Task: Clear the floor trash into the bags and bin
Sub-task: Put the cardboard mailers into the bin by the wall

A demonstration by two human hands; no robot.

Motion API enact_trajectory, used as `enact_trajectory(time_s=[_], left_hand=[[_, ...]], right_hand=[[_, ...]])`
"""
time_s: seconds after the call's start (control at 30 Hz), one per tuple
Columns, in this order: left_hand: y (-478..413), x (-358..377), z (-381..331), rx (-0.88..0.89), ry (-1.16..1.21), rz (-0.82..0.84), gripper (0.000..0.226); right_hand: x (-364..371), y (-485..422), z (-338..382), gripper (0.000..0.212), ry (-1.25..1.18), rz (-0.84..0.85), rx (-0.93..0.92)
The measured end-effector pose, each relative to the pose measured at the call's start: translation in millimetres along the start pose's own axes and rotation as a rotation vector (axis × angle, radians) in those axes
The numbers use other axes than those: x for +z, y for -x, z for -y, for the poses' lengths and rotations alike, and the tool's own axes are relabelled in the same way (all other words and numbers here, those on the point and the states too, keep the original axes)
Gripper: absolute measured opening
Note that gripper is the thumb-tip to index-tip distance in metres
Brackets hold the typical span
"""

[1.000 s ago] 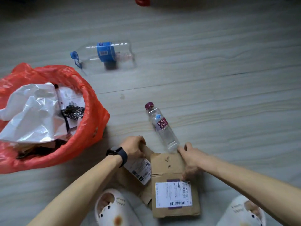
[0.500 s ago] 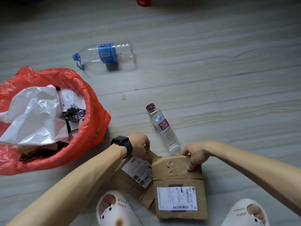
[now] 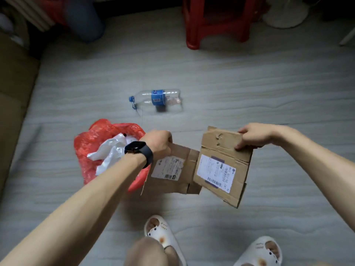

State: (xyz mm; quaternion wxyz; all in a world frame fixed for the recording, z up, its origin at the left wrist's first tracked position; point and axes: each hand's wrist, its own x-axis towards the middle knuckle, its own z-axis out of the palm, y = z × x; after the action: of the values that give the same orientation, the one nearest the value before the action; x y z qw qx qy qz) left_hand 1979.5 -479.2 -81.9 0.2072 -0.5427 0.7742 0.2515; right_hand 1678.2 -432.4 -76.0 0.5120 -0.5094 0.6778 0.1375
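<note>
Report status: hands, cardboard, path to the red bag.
Left hand grips left box, right hand grips right box. Red bag open below left forearm; nothing blocks it.

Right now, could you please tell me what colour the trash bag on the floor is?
The trash bag is red-orange; the head view shows it clearly.

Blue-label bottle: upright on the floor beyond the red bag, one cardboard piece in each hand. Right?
No: head view shows the blue-label bottle lying on its side. Rest holds: beyond the red bag; left hand grips left cardboard, right hand right cardboard.
</note>
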Motion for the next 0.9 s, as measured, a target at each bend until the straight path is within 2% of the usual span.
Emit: enact_trajectory(time_s=[0.13,0.23,0.33,0.47,0.6,0.73,0.9], left_hand=[[67.5,-88.8,19.7,-0.129,0.131,-0.190,0.023],[131.1,-168.3,41.1,-0.314,0.291,-0.293,0.024],[193.7,-232.7,61.8,-0.473,0.503,-0.372,0.027],[279.9,-317.1,98.3,-0.578,0.830,-0.501,0.026],[345.7,-390.1,146.8,-0.609,1.118,-0.610,0.024],[381.9,-434.4,189.5,-0.611,1.254,-0.714,0.025],[388.5,-453.1,225.6,-0.633,1.412,-0.783,0.024]], right_hand=[[-33.9,84.3,45.4,0.015,-0.108,-0.234,-0.088],[-68.9,156.4,107.4,0.019,-0.139,-0.423,-0.127],[-95.4,220.0,172.7,0.023,-0.249,-0.543,-0.167],[-130.6,305.9,271.2,0.017,-0.356,-0.612,-0.278],[-157.4,372.4,359.8,0.008,-0.430,-0.654,-0.374],[-167.8,402.5,416.8,0.006,-0.493,-0.702,-0.415],[-168.5,401.0,460.4,0.010,-0.499,-0.713,-0.393]])
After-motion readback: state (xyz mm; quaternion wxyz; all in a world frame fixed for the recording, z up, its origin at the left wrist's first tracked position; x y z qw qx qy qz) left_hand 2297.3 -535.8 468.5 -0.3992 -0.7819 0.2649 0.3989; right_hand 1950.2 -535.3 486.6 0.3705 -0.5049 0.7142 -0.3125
